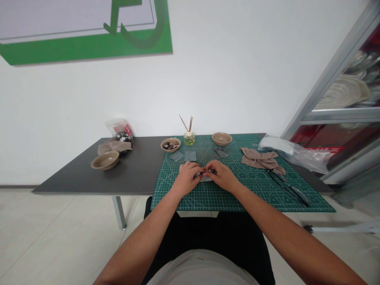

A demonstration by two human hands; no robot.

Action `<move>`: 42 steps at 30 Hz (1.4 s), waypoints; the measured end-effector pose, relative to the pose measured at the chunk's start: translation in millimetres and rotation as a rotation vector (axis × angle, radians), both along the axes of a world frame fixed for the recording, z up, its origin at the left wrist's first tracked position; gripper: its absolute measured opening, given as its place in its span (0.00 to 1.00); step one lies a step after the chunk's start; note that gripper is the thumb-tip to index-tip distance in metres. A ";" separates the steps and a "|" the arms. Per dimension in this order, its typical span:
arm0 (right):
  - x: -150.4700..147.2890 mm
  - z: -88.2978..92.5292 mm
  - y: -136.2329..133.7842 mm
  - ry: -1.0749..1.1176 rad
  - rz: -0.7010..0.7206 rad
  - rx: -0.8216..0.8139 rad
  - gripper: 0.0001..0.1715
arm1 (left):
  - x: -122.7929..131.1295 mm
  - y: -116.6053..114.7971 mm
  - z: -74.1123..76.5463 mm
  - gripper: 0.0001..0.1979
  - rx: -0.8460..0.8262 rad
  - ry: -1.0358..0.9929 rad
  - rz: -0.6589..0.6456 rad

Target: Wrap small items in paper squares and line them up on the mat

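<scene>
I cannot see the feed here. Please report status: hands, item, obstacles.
Left hand and right hand together on small grey piece, over green cutting mat. Grip unclear. Nothing blocking.

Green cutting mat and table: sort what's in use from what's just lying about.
In use: left hand and right hand, both on a small grey piece; green cutting mat.

Lying about: beige cloth, empty bowl, reed diffuser, bowl of dark pieces, plastic bag.

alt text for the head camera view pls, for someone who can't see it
A person's left hand and right hand together pinch a small grey piece over a green cutting mat on a dark table. Around them lie beige cloths, tan bowls, a reed diffuser and scissors.
</scene>
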State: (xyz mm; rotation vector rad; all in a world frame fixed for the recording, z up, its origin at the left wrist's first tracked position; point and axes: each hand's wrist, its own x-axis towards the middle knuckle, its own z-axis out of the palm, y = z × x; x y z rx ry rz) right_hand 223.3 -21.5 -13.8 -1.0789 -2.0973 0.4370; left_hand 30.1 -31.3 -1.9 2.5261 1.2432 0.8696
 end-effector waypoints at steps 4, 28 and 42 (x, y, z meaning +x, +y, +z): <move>1.2 -4.6 4.1 -0.001 -0.077 -0.023 0.17 | -1.8 2.6 -3.2 0.06 -0.015 -0.171 0.049; 10.4 20.8 8.7 0.175 -0.342 0.001 0.11 | -5.8 20.0 -7.0 0.10 -0.424 -0.639 0.184; 0.2 4.3 3.8 0.079 -0.354 -0.012 0.11 | 2.5 26.5 -3.5 0.09 -0.417 -0.471 0.206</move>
